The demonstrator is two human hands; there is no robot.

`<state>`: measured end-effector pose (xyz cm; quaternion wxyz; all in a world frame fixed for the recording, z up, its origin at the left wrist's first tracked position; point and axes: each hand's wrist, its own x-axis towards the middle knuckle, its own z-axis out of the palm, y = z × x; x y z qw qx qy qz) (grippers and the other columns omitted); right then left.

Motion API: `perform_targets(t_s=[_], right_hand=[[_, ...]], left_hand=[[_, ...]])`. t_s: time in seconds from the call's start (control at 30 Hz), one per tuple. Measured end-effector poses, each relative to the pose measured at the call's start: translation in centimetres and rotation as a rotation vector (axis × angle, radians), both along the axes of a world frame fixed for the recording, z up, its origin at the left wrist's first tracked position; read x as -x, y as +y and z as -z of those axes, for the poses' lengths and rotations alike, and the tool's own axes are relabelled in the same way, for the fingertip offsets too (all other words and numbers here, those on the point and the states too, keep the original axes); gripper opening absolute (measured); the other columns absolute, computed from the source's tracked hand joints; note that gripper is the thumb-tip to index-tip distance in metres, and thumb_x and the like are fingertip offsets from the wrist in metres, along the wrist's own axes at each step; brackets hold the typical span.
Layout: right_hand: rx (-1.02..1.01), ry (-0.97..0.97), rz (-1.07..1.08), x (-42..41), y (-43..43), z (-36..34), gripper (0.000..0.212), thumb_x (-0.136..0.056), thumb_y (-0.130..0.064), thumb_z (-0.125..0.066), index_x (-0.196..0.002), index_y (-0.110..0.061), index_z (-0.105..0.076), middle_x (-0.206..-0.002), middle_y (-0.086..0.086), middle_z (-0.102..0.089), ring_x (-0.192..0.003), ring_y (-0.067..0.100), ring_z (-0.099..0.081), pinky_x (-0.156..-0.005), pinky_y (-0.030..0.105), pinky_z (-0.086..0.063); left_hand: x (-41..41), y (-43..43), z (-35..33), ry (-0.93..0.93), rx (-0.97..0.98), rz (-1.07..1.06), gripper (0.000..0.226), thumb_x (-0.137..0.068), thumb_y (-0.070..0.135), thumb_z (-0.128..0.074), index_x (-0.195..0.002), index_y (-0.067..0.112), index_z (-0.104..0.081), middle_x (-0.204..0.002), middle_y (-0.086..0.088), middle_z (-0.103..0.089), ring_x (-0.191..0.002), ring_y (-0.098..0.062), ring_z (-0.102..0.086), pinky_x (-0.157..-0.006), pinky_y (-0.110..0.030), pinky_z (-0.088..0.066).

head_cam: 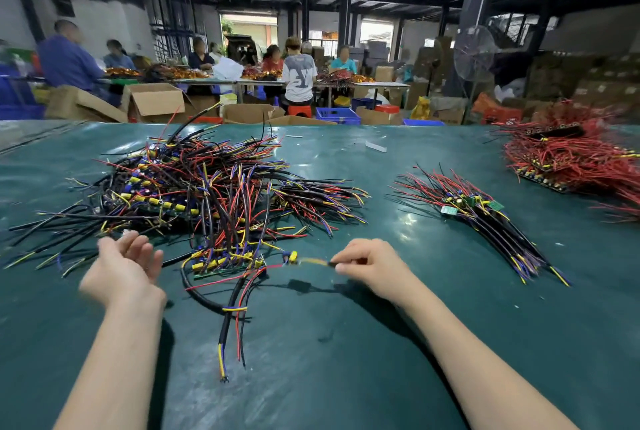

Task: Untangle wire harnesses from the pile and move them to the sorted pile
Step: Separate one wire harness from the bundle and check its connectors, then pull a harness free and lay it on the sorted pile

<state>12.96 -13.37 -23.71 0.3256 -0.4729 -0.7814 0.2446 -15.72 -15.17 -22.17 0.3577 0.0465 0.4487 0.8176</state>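
Right hand (369,265) pinches a harness wire (311,261) stretched sideways, leftward toward the tangled pile (207,187), motion-blurred; left hand (124,265) open, palm-up.

tangled pile (194,194): left on table (346,377)
sorted pile (485,218): right of it
third heap (571,162): far right, behind

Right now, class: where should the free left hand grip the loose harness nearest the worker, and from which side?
Probably the black sheathed cable, from the near left: it lies alone on bare mat, clear of the pile, while its board end sits against other wires. The left hand is open; the right hand pinches a wire end.
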Motion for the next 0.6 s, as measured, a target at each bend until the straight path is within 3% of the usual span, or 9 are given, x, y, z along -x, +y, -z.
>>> perform_targets(t_s=[0.13,0.2,0.3,0.4,0.6], right_hand=[[-0.217,0.456,0.352,-2.4,1.2,-1.8,0.018,-0.08,0.005,-0.064,-0.097,0.0,-0.07,-0.076,0.01,-0.058,-0.064,0.001,-0.052,-0.063,0.011,-0.035],[-0.351,0.47,0.514,-4.2,2.1,-2.7,0.019,-0.081,0.002,-0.064,-0.099,-0.001,-0.07,-0.081,0.017,-0.062,-0.069,0.007,-0.053,-0.065,0.009,-0.034],[-0.451,0.266,0.793,-7.5,4.3,-3.6,0.021,-0.085,-0.01,-0.062,-0.104,-0.004,-0.07,-0.089,0.021,-0.063,-0.083,0.028,-0.056,-0.068,0.02,-0.033],[-0.354,0.016,0.95,-11.4,6.4,-3.8,0.025,-0.09,-0.017,-0.056,-0.111,-0.01,-0.069,-0.101,0.022,-0.06,-0.099,0.036,-0.055,-0.077,0.033,-0.037],[-0.033,-0.412,1.101,-16.6,7.4,-1.2,0.029,-0.087,0.0,-0.042,-0.109,0.003,-0.061,-0.114,0.025,-0.054,-0.108,0.041,-0.052,-0.088,0.041,-0.045]], left_hand=[[-1.1,0.3,0.5,0.01,0.046,-0.002,0.04,-0.097,0.031,-0.028,-0.067,0.022,-0.053,-0.034,0.016,-0.052,-0.041,0.001,-0.047,-0.044,-0.009,-0.04],[-1.0,0.4,0.7,0.001,0.064,-0.012,0.04,-0.096,0.029,-0.028,-0.066,0.021,-0.053,-0.033,0.016,-0.051,-0.035,0.001,-0.045,-0.043,-0.009,-0.038],[-1.0,0.5,0.9,0.021,0.104,-0.006,0.038,-0.095,0.028,-0.029,-0.066,0.021,-0.052,-0.032,0.016,-0.049,-0.031,0.001,-0.044,-0.042,-0.009,-0.037],[-1.3,0.5,1.1,0.061,0.116,0.012,0.038,-0.096,0.026,-0.028,-0.066,0.02,-0.051,-0.031,0.016,-0.049,-0.029,0.001,-0.044,-0.038,-0.008,-0.036],[-1.3,0.5,1.5,0.111,0.144,0.052,0.038,-0.096,0.028,-0.03,-0.066,0.02,-0.053,-0.033,0.016,-0.051,-0.027,0.002,-0.045,-0.033,-0.007,-0.035]])
